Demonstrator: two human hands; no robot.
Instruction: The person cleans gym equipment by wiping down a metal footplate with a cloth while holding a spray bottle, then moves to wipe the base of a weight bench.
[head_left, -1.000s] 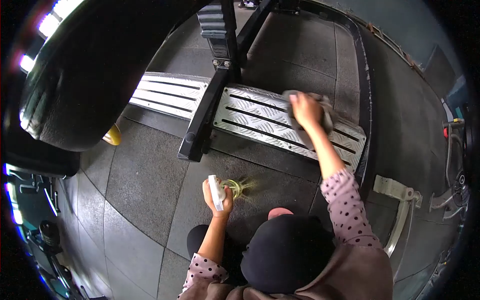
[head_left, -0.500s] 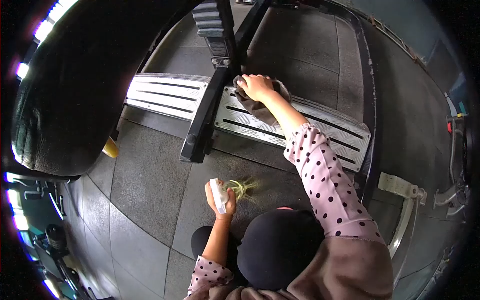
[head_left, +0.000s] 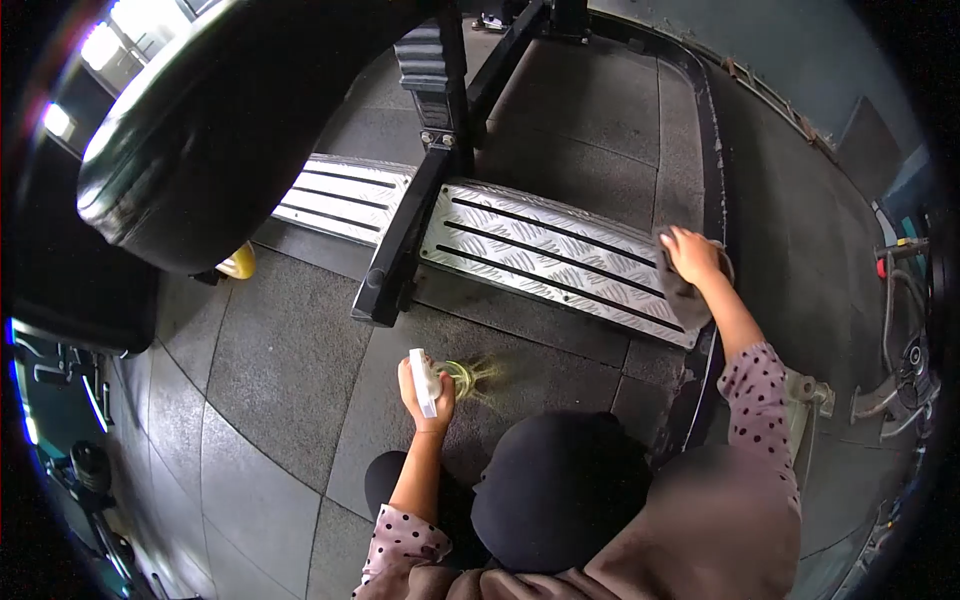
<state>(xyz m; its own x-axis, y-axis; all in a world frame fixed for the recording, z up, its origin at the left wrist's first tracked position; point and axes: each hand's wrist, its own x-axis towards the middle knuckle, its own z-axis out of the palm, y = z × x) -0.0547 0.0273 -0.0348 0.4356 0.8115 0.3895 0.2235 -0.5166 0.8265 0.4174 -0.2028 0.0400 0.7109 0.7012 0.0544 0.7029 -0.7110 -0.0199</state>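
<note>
footplate, a long silver strip of tread-patterned metal with black slots, lay uncovered along most of its length: the limp grey-brown fabric cloth had moved from near the black metal beam to the outer end, so that pass seemed to have reached its limit. the right hand held the cloth there. the left hand gripped a white-headed, yellow-green plastic spray bottle, as before.

Right hand holding dark cloth on right end of metal tread plate; plate runs left from there. Left hand gripping spray bottle, black frame foot beyond it.
</note>
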